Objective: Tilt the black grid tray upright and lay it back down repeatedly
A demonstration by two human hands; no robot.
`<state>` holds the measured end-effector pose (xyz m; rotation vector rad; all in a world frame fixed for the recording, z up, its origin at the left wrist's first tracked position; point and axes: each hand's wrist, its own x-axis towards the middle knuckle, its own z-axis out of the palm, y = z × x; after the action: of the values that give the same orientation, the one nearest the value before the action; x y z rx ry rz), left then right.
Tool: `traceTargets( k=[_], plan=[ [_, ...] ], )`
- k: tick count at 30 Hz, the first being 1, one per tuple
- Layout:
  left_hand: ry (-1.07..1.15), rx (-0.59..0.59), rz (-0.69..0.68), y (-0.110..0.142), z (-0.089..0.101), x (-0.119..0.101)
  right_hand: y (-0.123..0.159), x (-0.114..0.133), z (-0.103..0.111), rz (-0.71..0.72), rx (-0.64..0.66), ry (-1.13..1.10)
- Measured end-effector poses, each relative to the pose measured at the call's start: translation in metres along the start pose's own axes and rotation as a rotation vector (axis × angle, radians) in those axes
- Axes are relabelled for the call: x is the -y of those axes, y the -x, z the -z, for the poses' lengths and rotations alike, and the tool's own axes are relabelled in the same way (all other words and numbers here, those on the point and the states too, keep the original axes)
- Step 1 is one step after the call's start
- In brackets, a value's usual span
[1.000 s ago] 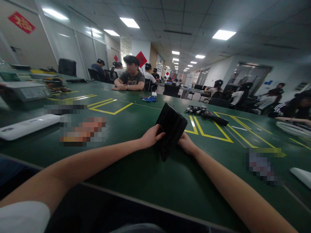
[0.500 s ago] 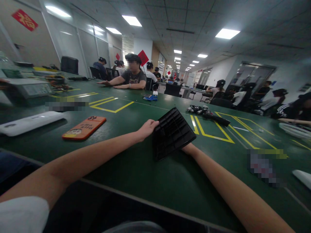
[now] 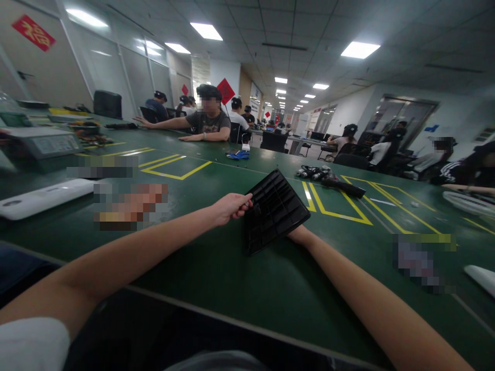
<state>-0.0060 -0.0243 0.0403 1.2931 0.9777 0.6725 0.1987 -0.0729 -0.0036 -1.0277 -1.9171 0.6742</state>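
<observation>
A black ribbed plastic panel point(image 3: 274, 210) is tilted above the green table point(image 3: 240, 278), its gridded inner face towards me. My left hand point(image 3: 229, 207) pinches its left edge with the fingers closed. My right hand point(image 3: 298, 234) is under the panel's right lower corner; only the wrist and heel show, the fingers are hidden behind the panel.
A white flat part point(image 3: 44, 198) lies at the left, with grey equipment point(image 3: 42, 144) behind it. Yellow tape boxes point(image 3: 336, 206) mark the table. Black tools point(image 3: 328, 180) lie beyond the panel and a blue item point(image 3: 237, 154) farther back. A person point(image 3: 207, 121) sits opposite; others sit at the right.
The panel went from nearly upright with its back to me to tilted flat with the ribbed face showing. My left hand slid along its left edge. The person opposite stretched an arm out.
</observation>
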Motion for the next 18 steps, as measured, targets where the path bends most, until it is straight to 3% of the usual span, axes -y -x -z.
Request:
traceTargets(
  k=[3, 5, 12, 18],
  plan=[
    [0.022, 0.129, 0.024, 0.002, 0.001, -0.001, -0.001, -0.001, 0.0, 0.03, 0.004, 0.002],
    [-0.005, 0.154, -0.006, -0.001, 0.003, 0.001, 0.0, -0.002, 0.0, 0.041, -0.018, 0.016],
    [-0.066, 0.12, -0.126, -0.007, 0.002, 0.013, 0.0, -0.001, 0.0, 0.075, -0.011, 0.042],
    [-0.1, 0.012, -0.211, -0.006, -0.004, 0.019, -0.002, -0.003, -0.002, 0.106, 0.021, -0.001]
  ],
)
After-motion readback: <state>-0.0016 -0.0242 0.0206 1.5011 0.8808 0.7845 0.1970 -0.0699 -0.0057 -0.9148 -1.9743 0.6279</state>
